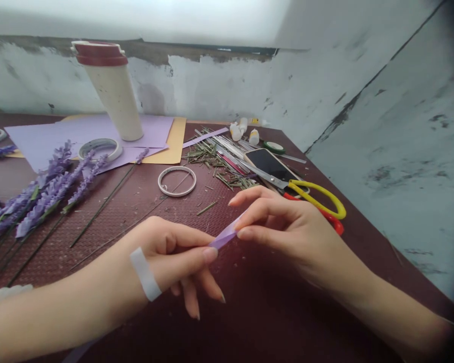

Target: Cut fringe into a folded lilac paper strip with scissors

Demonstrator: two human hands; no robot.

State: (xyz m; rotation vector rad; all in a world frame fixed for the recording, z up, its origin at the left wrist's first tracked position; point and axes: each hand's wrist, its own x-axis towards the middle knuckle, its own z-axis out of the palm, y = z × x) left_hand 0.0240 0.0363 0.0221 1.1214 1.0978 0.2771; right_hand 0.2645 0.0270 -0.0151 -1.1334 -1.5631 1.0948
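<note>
Purple paper strip (224,238) is held above the tabletop (257,307). Left hand (172,254) pinches 1 end, thumb against fingers; right hand (287,219) pinches the other, fingertips closed. Step appears to be 2-handed handling; thin paper calls for light pressure. Scissors (274,180) lie beyond.

Scuffed, pale wall (227,85) behind a maroon tabletop (219,312).

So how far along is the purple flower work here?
Looks done: the full purple flowers lying at the left. In hand: a purple strip, pinched between the left hand and right hand. Probably left: that strip and perhaps the slim stem with purple only at its tip. Purple sheets remain available, but the total wanted can't be told.
</note>
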